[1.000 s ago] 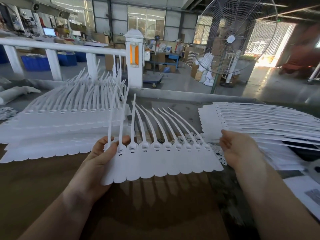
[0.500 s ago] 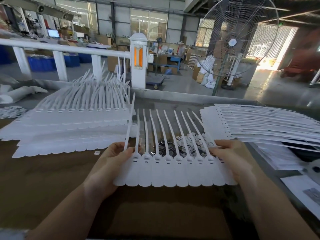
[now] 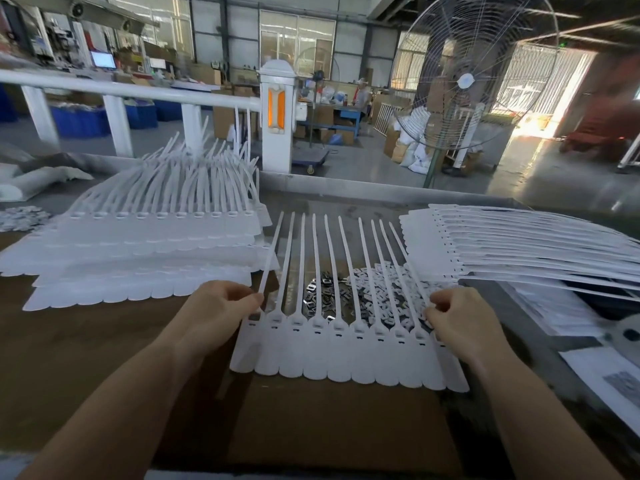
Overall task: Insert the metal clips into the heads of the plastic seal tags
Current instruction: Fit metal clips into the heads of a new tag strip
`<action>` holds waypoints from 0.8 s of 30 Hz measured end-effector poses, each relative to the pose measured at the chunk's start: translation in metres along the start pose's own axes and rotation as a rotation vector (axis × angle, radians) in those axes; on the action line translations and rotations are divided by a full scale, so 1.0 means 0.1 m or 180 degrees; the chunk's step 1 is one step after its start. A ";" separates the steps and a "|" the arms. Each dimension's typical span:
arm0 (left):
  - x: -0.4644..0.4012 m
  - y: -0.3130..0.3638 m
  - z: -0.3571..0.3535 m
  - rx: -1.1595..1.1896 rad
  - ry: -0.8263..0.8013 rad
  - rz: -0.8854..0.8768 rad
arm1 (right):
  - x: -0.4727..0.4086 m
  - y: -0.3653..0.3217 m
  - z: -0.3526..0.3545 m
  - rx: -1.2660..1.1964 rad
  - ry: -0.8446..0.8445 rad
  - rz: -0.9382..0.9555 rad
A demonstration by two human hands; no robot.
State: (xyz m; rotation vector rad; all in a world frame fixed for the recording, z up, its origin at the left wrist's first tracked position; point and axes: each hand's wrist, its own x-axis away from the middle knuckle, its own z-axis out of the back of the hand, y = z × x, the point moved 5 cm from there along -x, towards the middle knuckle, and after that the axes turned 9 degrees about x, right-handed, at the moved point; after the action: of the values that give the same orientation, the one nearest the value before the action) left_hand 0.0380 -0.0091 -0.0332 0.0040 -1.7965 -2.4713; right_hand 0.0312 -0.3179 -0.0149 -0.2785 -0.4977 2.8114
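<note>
Seemingly, in the head view, a joined strip of seal tags (image 3: 346,348) is being pinched at its ends by the left hand (image 3: 214,313) and right hand (image 3: 460,323) over the table (image 3: 86,341), while its heads (image 3: 337,327) are being left unfilled, the metal clips (image 3: 322,294) heaped just behind.

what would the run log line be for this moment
left hand: holds tag strip left end | right hand: holds right end | clips: loose behind
</note>
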 end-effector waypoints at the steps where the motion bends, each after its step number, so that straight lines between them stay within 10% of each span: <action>1: -0.02 0.02 0.01 -0.0207 0.0077 -0.0088 | 0.00 -0.04 0.01 0.0051 0.0058 0.0025; 12: -0.20 0.35 -0.21 -0.1092 0.0788 -0.1322 | 0.00 -0.73 -0.15 -0.0027 0.0321 0.0679; 24: -0.34 0.09 -0.29 -0.0417 0.0790 -0.1045 | -0.07 -0.79 -0.34 -0.0029 0.0606 0.0764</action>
State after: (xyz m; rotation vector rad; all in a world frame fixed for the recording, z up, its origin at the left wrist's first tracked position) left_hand 0.0743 -0.0368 -0.0357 0.6153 -1.6382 -2.6502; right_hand 0.0636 -0.2379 -0.0165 -0.6405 -0.4607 2.9702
